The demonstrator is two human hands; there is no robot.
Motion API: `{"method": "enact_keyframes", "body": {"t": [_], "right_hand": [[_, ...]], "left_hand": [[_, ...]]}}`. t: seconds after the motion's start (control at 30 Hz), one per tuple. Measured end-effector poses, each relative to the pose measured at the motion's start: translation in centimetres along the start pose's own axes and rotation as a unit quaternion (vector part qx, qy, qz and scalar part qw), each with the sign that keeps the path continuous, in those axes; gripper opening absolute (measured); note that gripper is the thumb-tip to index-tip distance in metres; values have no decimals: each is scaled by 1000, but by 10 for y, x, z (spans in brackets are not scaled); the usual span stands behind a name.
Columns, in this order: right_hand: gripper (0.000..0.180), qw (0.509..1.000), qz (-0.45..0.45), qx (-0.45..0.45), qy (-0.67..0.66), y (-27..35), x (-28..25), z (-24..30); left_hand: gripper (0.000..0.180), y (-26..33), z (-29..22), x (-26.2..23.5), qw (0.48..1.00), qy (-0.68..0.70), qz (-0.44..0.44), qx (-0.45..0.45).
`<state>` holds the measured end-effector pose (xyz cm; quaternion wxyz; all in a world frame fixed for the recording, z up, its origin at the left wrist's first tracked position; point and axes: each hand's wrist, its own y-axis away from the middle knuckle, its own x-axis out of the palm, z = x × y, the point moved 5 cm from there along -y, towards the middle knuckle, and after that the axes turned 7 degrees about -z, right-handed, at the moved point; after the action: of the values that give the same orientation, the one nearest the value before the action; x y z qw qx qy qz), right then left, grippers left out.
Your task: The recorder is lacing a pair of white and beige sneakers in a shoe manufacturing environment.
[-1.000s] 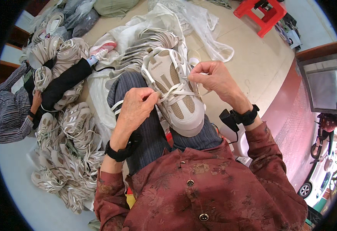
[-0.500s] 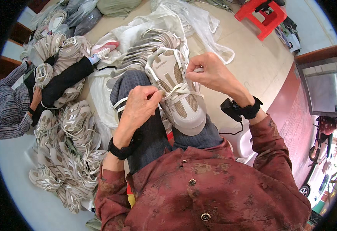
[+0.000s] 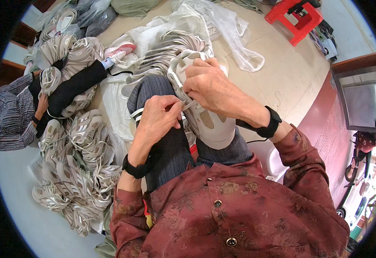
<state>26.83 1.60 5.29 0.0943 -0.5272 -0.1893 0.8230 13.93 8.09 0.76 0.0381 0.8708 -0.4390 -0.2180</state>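
1. A white shoe upper (image 3: pixel 209 124) lies on the person's lap, across the grey ribbed trousers (image 3: pixel 170 150), its open collar pointing away from the body and its rounded end toward the red patterned shirt (image 3: pixel 239 206).
2. The shoe upper is pale cream-white with a beige mesh patch near its middle and overlaid white strips running along its far end.
3. The right hand (image 3: pixel 211 88) rests on top of the shoe upper, fingers curled down and pinched shut on a thin white lace (image 3: pixel 188 104) at the eyelet area.
4. The left hand (image 3: pixel 158 120) sits just beside it on the near side, thumb and fingertips closed narrowly on the same lace; the two hands nearly touch.
5. Both wrists carry black bands.
6. A large heap of similar white uppers (image 3: pixel 76 167) lies on the floor at the person's left, with more stacked in a white bag (image 3: pixel 153 47) beyond the knees.
7. Another person in a striped sleeve (image 3: pixel 11 116) sits at the far left, hand on one of the uppers.
8. A red plastic stool (image 3: pixel 295 17) stands well apart on the tan floor (image 3: pixel 291 73).
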Motion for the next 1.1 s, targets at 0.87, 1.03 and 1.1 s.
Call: {"method": "enact_keyframes", "body": {"t": [0.87, 1.03, 1.1], "right_hand": [[10, 995, 57, -78, -36, -2, -6, -1], [11, 998, -44, 1, 43, -1, -77, -96], [11, 981, -75, 77, 160, 5, -129, -151]], "left_hand": [[26, -2, 9, 2, 998, 10, -56, -3], [20, 6, 4, -3, 994, 37, -102, 34], [19, 10, -1, -3, 989, 46, -127, 61]]}}
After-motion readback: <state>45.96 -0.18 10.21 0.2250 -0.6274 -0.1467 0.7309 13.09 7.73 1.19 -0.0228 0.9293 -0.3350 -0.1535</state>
